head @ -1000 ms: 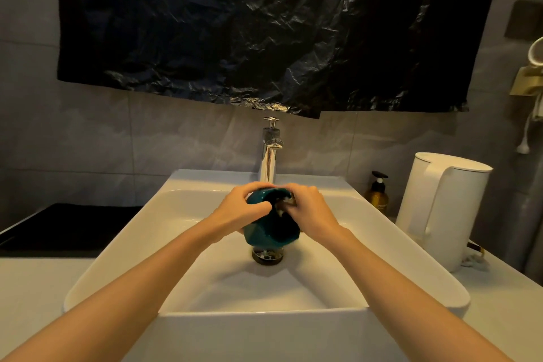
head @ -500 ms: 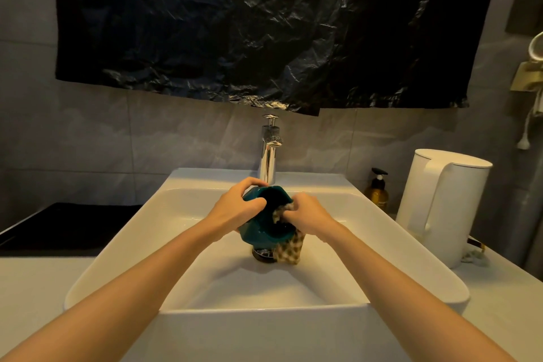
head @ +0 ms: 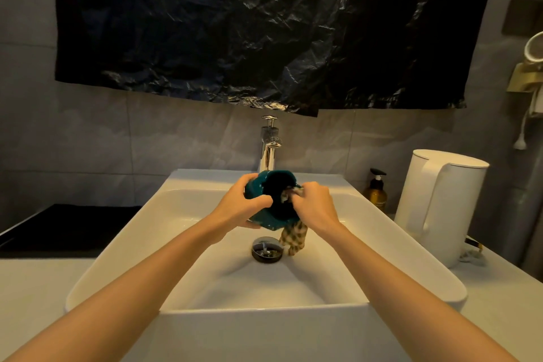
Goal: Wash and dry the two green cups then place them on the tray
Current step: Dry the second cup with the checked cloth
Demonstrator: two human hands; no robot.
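Observation:
A dark green cup is held over the white sink, tilted with its mouth turned toward me. My left hand grips its left side, fingers curled round the wall and thumb across the front. My right hand pinches a checkered cloth at the cup's right rim; part of the cloth is bunched at the cup's mouth and the rest hangs down toward the drain. I see only one green cup and no tray.
The chrome tap stands just behind the cup. A white kettle and an amber pump bottle stand on the counter at right. A black surface lies at left. Black plastic sheet covers the wall above.
The cup has been lifted and turned, so its mouth now faces me more. The cloth, hidden a second ago, now hangs out below my right hand.

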